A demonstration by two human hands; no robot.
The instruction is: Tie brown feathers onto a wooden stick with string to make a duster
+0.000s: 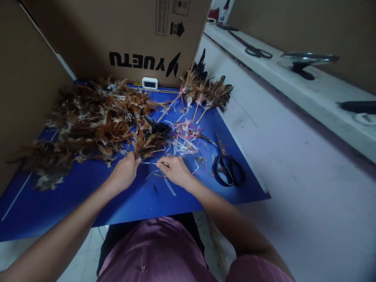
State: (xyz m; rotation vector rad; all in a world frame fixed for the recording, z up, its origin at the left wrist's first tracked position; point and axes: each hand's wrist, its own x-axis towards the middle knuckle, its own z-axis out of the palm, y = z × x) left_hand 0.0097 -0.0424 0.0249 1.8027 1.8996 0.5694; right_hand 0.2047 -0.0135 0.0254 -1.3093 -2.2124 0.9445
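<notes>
My left hand is closed around the base of a bunch of brown and black feathers, which fans out away from me. Between the hands a thin whitish strip is stretched. The other end of that strip is pinched in my right hand, its fingers curled. Loose strip ends and a small dark feather lie on the blue table just below. To the right rest black-handled scissors, blades pointing away from me.
A large heap of brown feather bundles covers the table's left. Feather bunches on sticks lie at the back right, near pink and white strip scraps. A white digital device stands before a cardboard box. Another pair of scissors lies on a ledge.
</notes>
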